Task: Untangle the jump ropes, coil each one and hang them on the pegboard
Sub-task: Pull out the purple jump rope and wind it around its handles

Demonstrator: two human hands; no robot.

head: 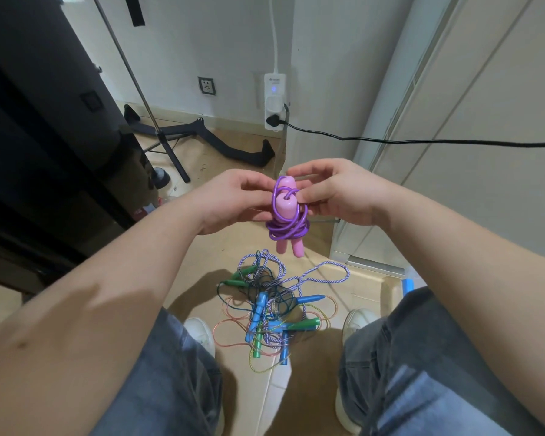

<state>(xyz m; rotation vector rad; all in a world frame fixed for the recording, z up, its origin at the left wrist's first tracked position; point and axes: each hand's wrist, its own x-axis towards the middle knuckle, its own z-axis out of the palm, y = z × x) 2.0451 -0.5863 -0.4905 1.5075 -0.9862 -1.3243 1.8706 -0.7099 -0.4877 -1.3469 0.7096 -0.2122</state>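
Purple rope [288, 228] is off the floor, held at mid-height in front of the body. The cord is wound in tight turns round its two pink handles [284, 205], which sit side by side with their lower tips poking out below the wraps.

Left hand [230, 199] grips the bundle from its side, fingers curled behind, thumb up near the handle tops. Right hand [337, 193] pinches at the upper end, fingertips on the last loop or the handle top; can't tell which.

Step, my read: finishing the coil on this rope, tucking or cinching the tail. The last loop over the handle tops looks loose.

Next move needs that end secured so the wraps don't spring off, then a peg. Pegboard isn't in view, so expect a turn or stand-up first.

Remaining tangle [274, 313] lies on the floor between the shoes: blue handles [260, 305], green handles [306, 324], several thin cords knotted through each other. None coiled yet.

Beyond it: power strip [275, 102] on the wall, with a black cable [422, 140] running right.
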